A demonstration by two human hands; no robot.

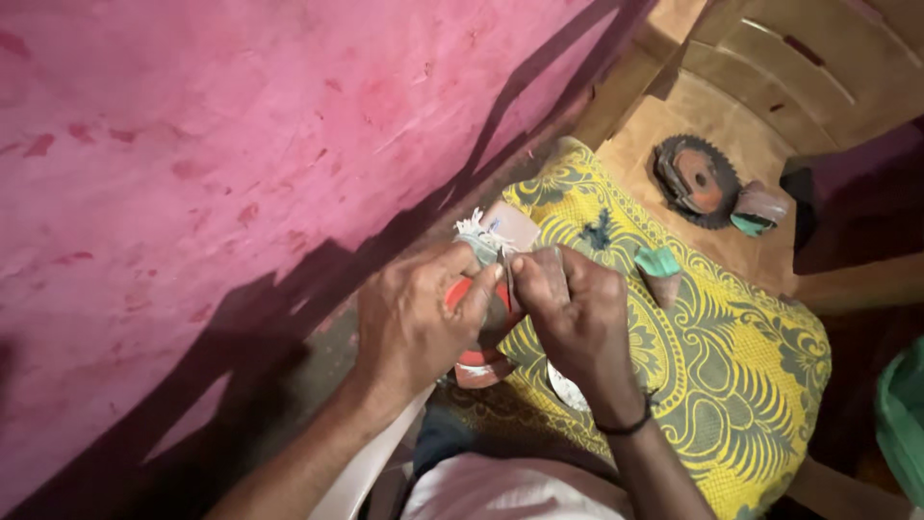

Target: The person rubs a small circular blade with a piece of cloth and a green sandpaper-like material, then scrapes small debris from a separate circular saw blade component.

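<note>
While both hands meet mid-frame over the yellow cloth (731, 385), the left hand (419, 323) pinches a frayed bundle (478, 234) poking up-left, and the right hand (577, 313) pinches a thin blade (508, 274) right beside it.

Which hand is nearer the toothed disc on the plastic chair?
Right. The right hand works over the yellow patterned cloth, below-left of the toothed disc; the left hand sits farther left, by the pink wall.

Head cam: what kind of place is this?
Probably a home or small informal workspace, not a factory: a rough pink wall, a yellow patterned cloth as the work surface, and a toothed saw blade lying on a plastic chair.
</note>
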